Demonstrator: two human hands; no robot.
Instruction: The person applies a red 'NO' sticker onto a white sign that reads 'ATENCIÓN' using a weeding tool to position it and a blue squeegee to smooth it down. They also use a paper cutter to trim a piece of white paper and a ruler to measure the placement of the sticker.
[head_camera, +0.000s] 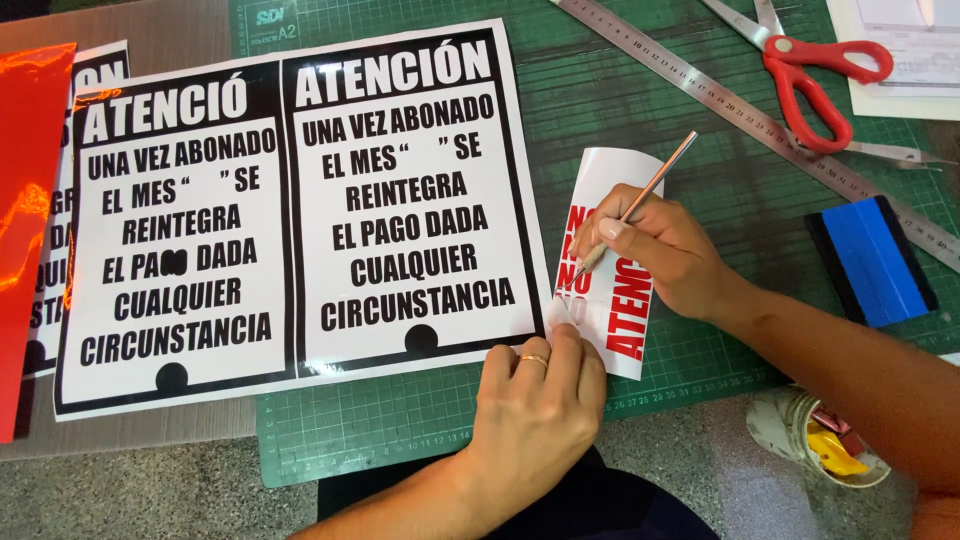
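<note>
Green cutting mat (640, 110), gridded, covers the work surface, with speckled stone showing along its near edge. On the mat, right of centre, lies a small white sticker sheet (625, 300) with red lettering, its far end curling upward. Right hand (665, 255) is closed in a pen grip around a slim metal knife (640, 205), whose tip rests on the sheet near its left edge. Left hand (540, 400) lies flat, fingers together and lightly bent, pressing the sheet's near left corner; it grips nothing (a ring sits on one finger).

Just left of the sheet, touching or slightly overlapping it, is a large white poster (300, 210) with two black-bordered panels of black lettering. Red film (25, 200) lies at the far left edge. Behind the right hand, a steel ruler (740, 105) runs diagonally across the mat, red-handled scissors (810, 75) resting over it. A blue squeegee (872, 260) lies near the right forearm. Below that forearm stands a cup (800, 430) holding yellow and red scraps.
</note>
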